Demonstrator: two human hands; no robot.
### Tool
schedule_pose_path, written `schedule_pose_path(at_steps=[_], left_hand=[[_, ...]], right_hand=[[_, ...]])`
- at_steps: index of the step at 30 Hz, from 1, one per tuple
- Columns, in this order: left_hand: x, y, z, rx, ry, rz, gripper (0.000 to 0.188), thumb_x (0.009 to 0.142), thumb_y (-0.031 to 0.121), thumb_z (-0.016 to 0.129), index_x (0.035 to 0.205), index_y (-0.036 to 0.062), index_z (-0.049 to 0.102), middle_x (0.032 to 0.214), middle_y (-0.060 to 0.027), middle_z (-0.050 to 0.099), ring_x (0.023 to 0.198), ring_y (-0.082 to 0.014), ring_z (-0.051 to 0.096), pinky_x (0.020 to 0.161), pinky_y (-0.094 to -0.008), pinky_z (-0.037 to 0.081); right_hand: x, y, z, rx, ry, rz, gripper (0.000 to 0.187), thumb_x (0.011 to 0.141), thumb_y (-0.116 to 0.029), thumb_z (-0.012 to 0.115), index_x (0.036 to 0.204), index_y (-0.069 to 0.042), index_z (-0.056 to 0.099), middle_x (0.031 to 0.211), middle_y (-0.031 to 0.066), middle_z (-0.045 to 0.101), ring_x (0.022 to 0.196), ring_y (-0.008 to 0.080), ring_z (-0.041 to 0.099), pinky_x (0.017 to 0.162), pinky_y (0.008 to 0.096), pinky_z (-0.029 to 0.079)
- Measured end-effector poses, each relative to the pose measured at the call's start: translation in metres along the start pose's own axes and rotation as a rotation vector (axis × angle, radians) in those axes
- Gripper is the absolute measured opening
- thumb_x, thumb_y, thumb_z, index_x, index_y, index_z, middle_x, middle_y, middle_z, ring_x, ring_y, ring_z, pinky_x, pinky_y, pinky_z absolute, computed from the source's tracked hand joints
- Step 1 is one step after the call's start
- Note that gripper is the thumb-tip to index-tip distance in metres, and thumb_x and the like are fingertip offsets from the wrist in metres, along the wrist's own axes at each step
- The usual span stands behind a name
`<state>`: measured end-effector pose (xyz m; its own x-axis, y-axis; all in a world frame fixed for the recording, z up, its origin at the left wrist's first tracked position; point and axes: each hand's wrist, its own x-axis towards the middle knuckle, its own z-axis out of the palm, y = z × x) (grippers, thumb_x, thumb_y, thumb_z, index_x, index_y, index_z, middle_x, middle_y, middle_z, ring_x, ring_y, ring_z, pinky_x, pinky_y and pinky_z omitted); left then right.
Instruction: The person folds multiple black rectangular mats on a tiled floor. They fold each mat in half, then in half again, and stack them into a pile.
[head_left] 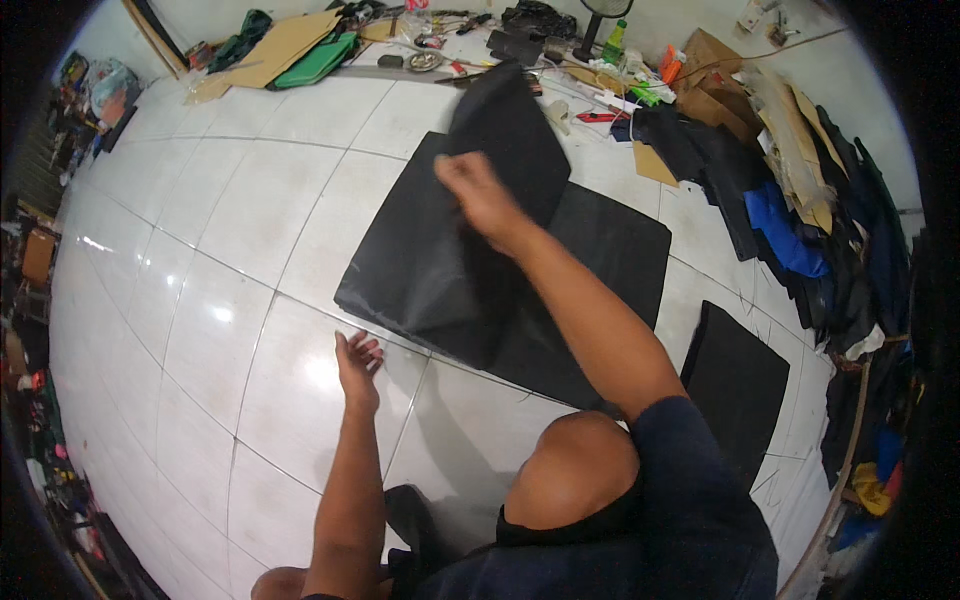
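My right hand (484, 200) grips black sheet (512, 125); left hand (359, 365) open, empty. Risk: one-handed lift could skew or crease sheet.

A black sheet (510, 130) — raised, tilted — above flat black sheets (620, 250) on white tiles (240, 200).

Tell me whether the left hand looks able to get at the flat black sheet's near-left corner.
Likely yes: the left hand is open, looks empty and appears just short of that corner of the black sheet, with nothing visible between.
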<state>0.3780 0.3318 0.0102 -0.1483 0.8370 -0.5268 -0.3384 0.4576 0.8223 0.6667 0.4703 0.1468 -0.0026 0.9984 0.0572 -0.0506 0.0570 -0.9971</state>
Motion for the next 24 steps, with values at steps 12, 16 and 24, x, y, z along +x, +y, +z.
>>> schedule_pose_path(at_steps=[12, 16, 24], left_hand=[[-0.006, -0.043, 0.022, 0.139, -0.178, -0.118, 0.056, 0.091, 0.043, 0.067, 0.131, 0.0108, 0.047, 0.107, -0.0065, 0.060, 0.097, -0.0176, 0.056, 0.087, -0.0374, 0.045], [-0.010, -0.046, 0.025, 0.141, -0.131, -0.076, 0.050, 0.091, 0.036, 0.070, 0.126, 0.0095, 0.046, 0.091, -0.0046, 0.058, 0.081, -0.0145, 0.056, 0.074, -0.0311, 0.048], [-0.023, -0.027, 0.057, -0.127, -0.084, -0.458, 0.072, 0.080, 0.079, 0.056, 0.102, 0.0096, 0.050, 0.084, -0.0076, 0.052, 0.077, -0.0243, 0.056, 0.073, -0.0381, 0.046]], right_hand=[[-0.119, 0.114, -0.035, -0.383, 0.191, 0.730, 0.084, 0.082, -0.059, 0.072, 0.124, 0.009, 0.048, 0.116, 0.0254, 0.061, 0.106, 0.0343, 0.064, 0.084, 0.0444, 0.055], [-0.113, 0.130, -0.021, -0.206, 0.156, 0.791, 0.092, 0.079, -0.057, 0.075, 0.133, 0.009, 0.041, 0.119, 0.0218, 0.057, 0.104, 0.0302, 0.062, 0.079, 0.0419, 0.058], [-0.068, 0.103, 0.015, 0.352, 0.245, 0.632, 0.057, 0.076, -0.026, 0.068, 0.123, 0.001, 0.049, 0.108, 0.0155, 0.058, 0.098, 0.0300, 0.059, 0.075, 0.0446, 0.049]])
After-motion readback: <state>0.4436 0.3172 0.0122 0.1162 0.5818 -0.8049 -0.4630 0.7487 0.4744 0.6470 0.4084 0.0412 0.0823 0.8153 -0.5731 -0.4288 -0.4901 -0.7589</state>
